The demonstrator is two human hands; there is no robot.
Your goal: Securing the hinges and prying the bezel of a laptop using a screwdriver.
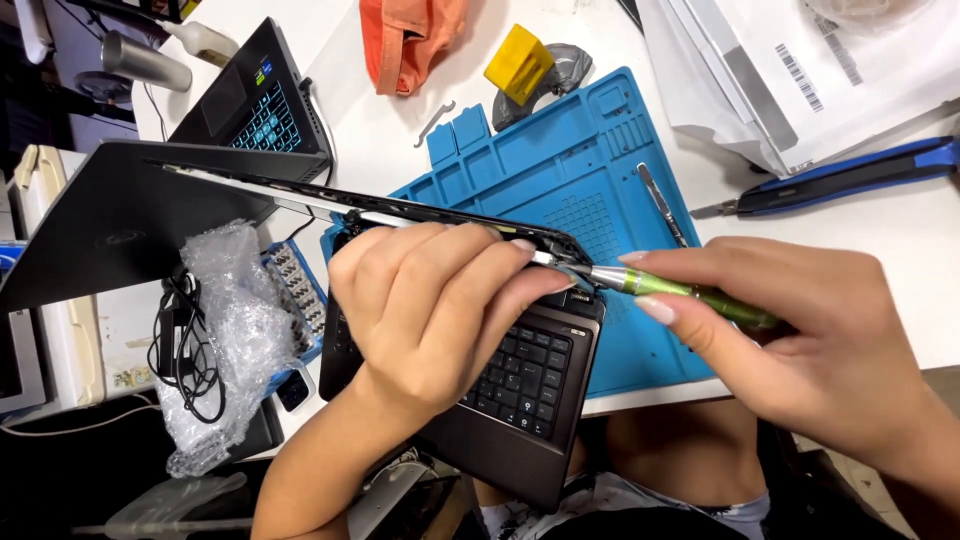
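- Blue silicone work mat (600,170) covers the white table (900,250); a blue-handled utility knife (850,175), yellow block (518,62) and crumpled bubble wrap (225,340) lie around.
- The dark brown open laptop (520,400) overhangs the table's near edge, lid part-raised.
- The left hand (430,310) curls over the hinge corner, fingers closed on it.
- The right hand (830,340) pinches a green-handled screwdriver (680,290), tip at the hinge.

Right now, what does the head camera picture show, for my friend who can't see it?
A left hand steadies a dark laptop while the right hand presses a green screwdriver at its hinge corner. Beneath lies a blue work mat on a white table.
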